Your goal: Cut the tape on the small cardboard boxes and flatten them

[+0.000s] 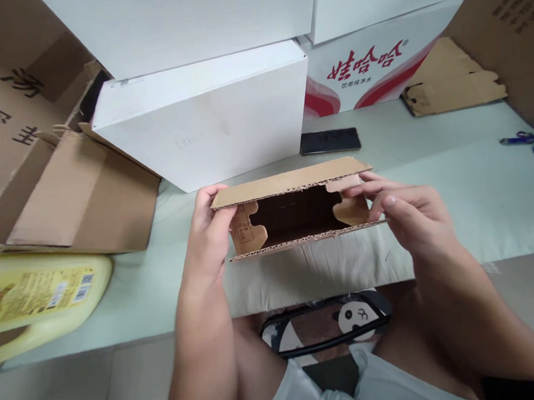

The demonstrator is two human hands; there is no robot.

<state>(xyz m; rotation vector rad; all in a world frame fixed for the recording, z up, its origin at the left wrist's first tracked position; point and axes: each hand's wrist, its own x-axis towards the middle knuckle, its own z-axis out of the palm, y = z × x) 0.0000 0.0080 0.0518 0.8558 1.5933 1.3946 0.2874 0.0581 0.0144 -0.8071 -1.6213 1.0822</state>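
Gripping the open cardboard box (299, 213) at both ends, the left hand (211, 235) and right hand (409, 216) keep it at the near edge of the table (453, 167), in front of the phone (329, 141); whether its base rests there cannot be determined. The corrugated board is judged light, fairly stiff and non-slip, its flaps liable to crease; the end walls appear the soundest hold. Left fingers pinch the rear left corner; right fingers, narrowly bent, hold the right end. Both forearms reach forward, hands turned inward.
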